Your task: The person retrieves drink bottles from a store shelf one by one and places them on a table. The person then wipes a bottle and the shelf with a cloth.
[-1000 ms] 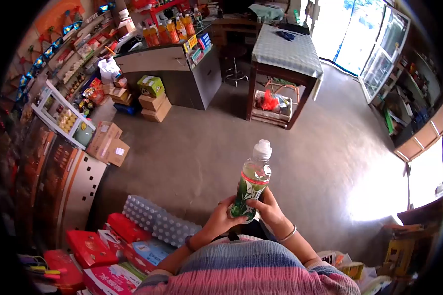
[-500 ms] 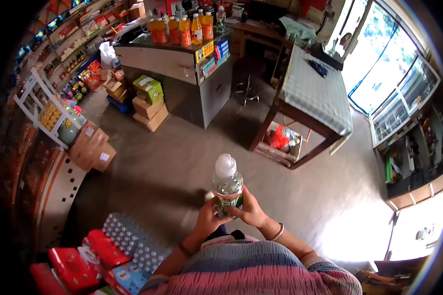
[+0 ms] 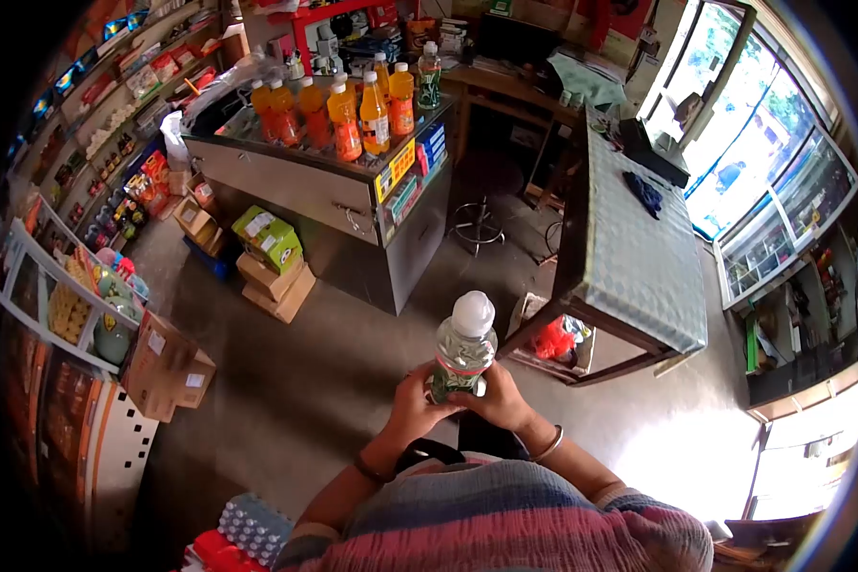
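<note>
Head camera: a clear, white-capped plastic bottle [image 3: 464, 353] is clasped between the bare left hand [image 3: 413, 404] and bare right hand [image 3: 501, 401] (both curled round its lower part), before a pink-and-blue striped top [image 3: 496, 510].

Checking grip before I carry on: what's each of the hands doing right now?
Left hand: closed, holding the bottle from its left side.
Right hand: closed, holding the same bottle from its right side.
</note>
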